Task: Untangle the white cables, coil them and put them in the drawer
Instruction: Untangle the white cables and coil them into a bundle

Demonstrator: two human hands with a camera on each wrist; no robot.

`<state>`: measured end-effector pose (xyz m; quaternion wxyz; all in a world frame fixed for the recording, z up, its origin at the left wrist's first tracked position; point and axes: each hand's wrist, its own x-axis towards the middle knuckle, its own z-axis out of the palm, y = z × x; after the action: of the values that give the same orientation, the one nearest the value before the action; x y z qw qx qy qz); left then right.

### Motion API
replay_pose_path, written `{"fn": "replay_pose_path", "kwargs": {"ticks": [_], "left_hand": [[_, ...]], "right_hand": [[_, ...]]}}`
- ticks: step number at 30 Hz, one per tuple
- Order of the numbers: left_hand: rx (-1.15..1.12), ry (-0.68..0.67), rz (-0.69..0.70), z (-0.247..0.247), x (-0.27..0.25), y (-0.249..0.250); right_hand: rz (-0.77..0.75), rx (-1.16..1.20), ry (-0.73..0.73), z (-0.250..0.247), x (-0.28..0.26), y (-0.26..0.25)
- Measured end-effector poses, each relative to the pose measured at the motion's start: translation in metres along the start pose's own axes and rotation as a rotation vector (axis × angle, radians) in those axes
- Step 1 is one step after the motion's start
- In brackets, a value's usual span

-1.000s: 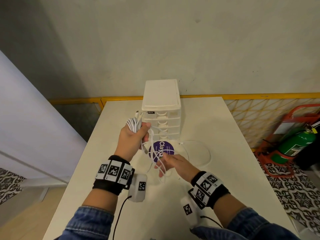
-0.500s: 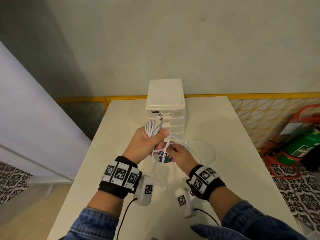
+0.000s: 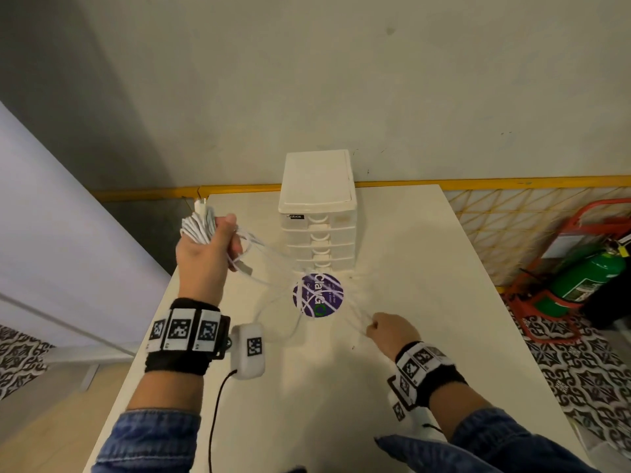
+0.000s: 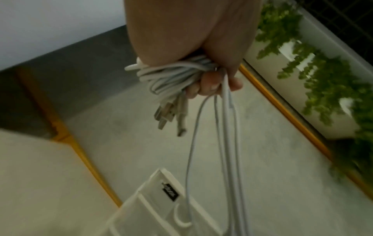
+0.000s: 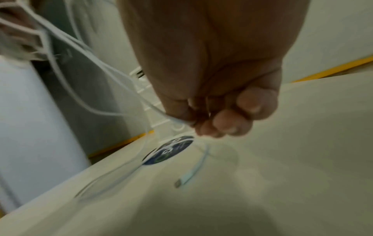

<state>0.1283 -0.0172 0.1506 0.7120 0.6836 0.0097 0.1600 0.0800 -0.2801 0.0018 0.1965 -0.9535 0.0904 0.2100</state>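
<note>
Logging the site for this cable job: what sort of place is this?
Probably a workroom or utility corner, not a home: a bare white table against a plain wall, a small drawer unit, and a green fire extinguisher on patterned floor.

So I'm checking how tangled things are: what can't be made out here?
- How many white cables: the left hand covers the bundle in the head and left wrist views.
- The grip of the right hand: motion blur, right wrist view.
- What the drawer unit holds: drawers closed.

Glossy plastic drawer unit point(image 3: 317, 213), matt table point(image 3: 426, 268)
</note>
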Motion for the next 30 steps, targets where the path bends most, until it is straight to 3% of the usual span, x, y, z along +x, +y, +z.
{"fn": "replay_pose_path", "kwargs": {"ticks": [4,6,10,13,19,23,25,27,30], "left_hand": [[0.1,-0.062,0.031,0.001,-0.006,-0.008],[0.138,-0.175,0.022,0.011,-0.012,-0.007],[0.16,-0.339,-0.01,0.03,-0.021,0.0],[0.124,-0.401,-0.052,0.037,-0.025,-0.002],[0.073,-0.491,-0.08,0.039,-0.029,-0.003],[0.091,-0.493,-0.079,0.036,-0.029,-0.006],[0.095,-0.426,-0.066,0.031,-0.025,-0.006],[0.083,-0.329,-0.024,0.023,-0.018,-0.004],[0.027,-0.202,0.078,0.009,-0.005,0.004]], "right_hand": [[0.031,-0.007,-0.01,-0.021,0.006,0.008],[-0.092,0.006,-0.072,-0.027,0.006,-0.002],[-0.3,0.366,-0.189,-0.018,0.009,-0.031],[-0.39,0.554,-0.069,-0.007,0.017,-0.048],[-0.565,0.801,0.014,0.002,0.025,-0.072],[-0.548,1.107,0.239,-0.009,0.019,-0.082],[-0.492,1.016,0.273,-0.011,0.016,-0.075],[-0.427,0.643,0.168,-0.006,0.017,-0.059],[-0.201,0.085,0.059,0.005,0.021,-0.022]]}}
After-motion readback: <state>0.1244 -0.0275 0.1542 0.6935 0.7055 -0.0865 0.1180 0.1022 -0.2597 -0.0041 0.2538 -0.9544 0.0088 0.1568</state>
